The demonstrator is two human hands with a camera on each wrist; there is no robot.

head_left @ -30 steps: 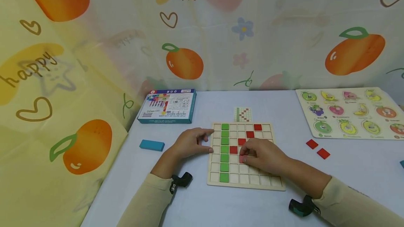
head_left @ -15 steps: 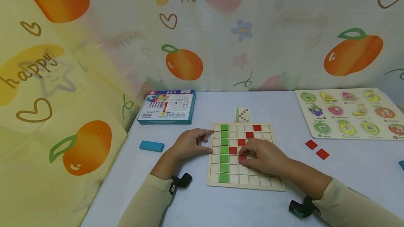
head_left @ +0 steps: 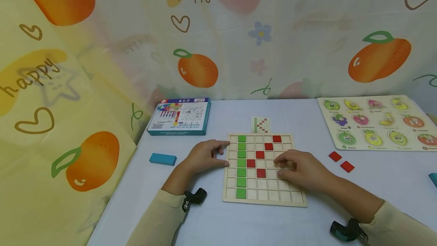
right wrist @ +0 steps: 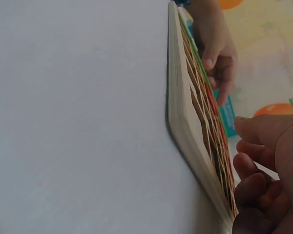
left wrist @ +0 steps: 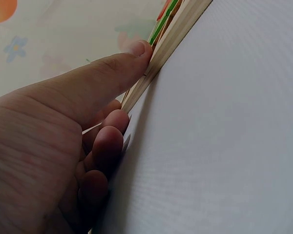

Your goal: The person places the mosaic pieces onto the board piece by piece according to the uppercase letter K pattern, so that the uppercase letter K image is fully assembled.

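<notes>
A wooden grid board [head_left: 264, 200] lies flat on the white table. It carries a column of green tiles [head_left: 241, 155] and a diagonal of red tiles [head_left: 260, 154], with one more red tile [head_left: 261, 173] lower down. My left hand [head_left: 222, 155] holds the board's left edge [left wrist: 176, 29], thumb [left wrist: 117, 73] on the rim and fingers curled beside it. Over the board's right half rests my right hand [head_left: 280, 166], fingers loosely bent [right wrist: 254, 165] and holding nothing. It lies just right of the lower red tile.
A small pattern card [head_left: 261, 124] lies behind the board. Two loose red tiles [head_left: 335, 156] [head_left: 347, 166] sit to the right, near a fruit puzzle board [head_left: 377, 145]. A blue box [head_left: 179, 116] and blue block [head_left: 162, 159] are at the left. A fruit-print curtain hangs behind.
My right hand has let go of the lower red tile and slid to the right across the board. The tile stays in its cell. The left hand has not moved.
</notes>
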